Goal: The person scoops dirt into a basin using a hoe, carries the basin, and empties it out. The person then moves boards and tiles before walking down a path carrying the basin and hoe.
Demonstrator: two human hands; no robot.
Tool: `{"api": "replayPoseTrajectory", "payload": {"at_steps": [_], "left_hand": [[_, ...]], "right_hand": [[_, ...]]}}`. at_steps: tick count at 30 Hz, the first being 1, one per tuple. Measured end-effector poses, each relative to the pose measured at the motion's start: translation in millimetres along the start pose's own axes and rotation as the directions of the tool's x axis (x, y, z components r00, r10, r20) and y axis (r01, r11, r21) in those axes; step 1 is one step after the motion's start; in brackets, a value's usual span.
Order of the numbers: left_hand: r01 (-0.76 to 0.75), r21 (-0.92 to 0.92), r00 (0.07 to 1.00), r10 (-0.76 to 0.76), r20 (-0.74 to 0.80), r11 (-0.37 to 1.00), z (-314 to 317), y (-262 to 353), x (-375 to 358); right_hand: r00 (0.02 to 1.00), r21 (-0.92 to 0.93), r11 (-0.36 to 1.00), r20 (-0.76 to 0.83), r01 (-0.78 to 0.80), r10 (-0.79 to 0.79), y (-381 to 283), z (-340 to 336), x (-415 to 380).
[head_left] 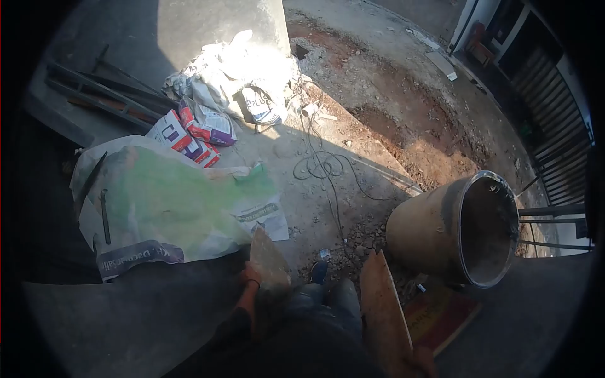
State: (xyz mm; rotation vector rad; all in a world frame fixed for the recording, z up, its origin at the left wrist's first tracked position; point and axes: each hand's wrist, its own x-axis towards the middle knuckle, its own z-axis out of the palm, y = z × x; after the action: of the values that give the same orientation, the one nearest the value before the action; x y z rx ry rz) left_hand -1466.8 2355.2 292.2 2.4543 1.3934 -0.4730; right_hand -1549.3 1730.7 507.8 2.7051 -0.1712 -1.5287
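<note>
My left hand (251, 274), with a dark band at the wrist, is closed on the edge of a short, pale wooden board (270, 258) beside my left leg. Low on the right, my right hand (422, 361) is dim and partly in shadow. It grips the lower end of a longer brown wooden board (383, 309), which stands tilted by my right leg. A big drum (422, 223) lies tipped with its mouth to the right, just beyond the longer board. Spread out at the left is a green and white plastic sheet sack (176, 201).
Red, white and purple bags (189, 135) lie beside a sunlit heap of white sacks (233, 79). A loose cable (324, 165) coils over the concrete. Metal bars (104, 91) rest at the far left. Rubble (365, 236) and a dug dirt strip (435, 148) run beyond.
</note>
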Motion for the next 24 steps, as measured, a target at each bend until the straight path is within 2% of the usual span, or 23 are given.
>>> {"api": "replayPoseTrajectory", "payload": {"at_steps": [3,5,7,9,12,14,15,18,21,24], "left_hand": [[0.019,-0.021,1.000,-0.019,-0.005,1.000,-17.9,23.3,5.3],[0.073,0.028,0.992,-0.076,0.099,0.997,-26.4,48.5,14.7],[0.080,-0.006,0.995,-0.079,0.067,0.997,-24.4,76.8,25.7],[0.059,-0.041,0.997,-0.057,0.045,0.997,-9.0,112.9,42.1],[0.036,0.000,0.999,-0.036,-0.012,0.999,10.9,160.0,67.4],[0.183,-0.025,0.983,-0.182,0.029,0.983,17.7,213.8,82.0],[0.159,-0.021,0.987,-0.158,0.034,0.987,17.7,243.8,86.2],[0.255,-0.097,0.967,-0.253,0.029,0.962,-4.0,292.0,76.6],[0.341,-0.206,0.939,-0.342,0.034,0.917,-19.8,357.1,82.2],[0.419,-0.266,0.905,-0.422,0.048,0.868,-14.8,398.8,95.8]], "right_hand": [[0.998,-0.063,0.998,-0.051,0.021,-0.025,-30.3,-67.6,42.9],[0.996,-0.094,0.996,-0.089,0.004,-0.012,-43.6,-108.6,76.8],[0.957,-0.079,0.992,-0.267,0.100,-0.117,-48.2,-141.2,120.6],[0.951,-0.146,0.983,-0.273,0.108,-0.145,-58.2,-192.4,161.3],[0.935,-0.045,0.988,-0.320,0.146,-0.152,-74.2,-282.9,213.6],[0.908,-0.060,0.978,-0.363,0.198,-0.206,-65.8,-327.0,269.2],[0.885,-0.081,0.969,-0.395,0.233,-0.246,-58.2,-347.6,294.1],[0.908,-0.069,0.968,-0.337,0.241,-0.250,-67.2,-443.6,328.8],[0.881,-0.082,0.956,-0.373,0.281,-0.291,-63.0,-527.2,375.3],[0.886,-0.006,0.959,-0.381,0.283,-0.264,-57.2,-596.8,436.7]]}}
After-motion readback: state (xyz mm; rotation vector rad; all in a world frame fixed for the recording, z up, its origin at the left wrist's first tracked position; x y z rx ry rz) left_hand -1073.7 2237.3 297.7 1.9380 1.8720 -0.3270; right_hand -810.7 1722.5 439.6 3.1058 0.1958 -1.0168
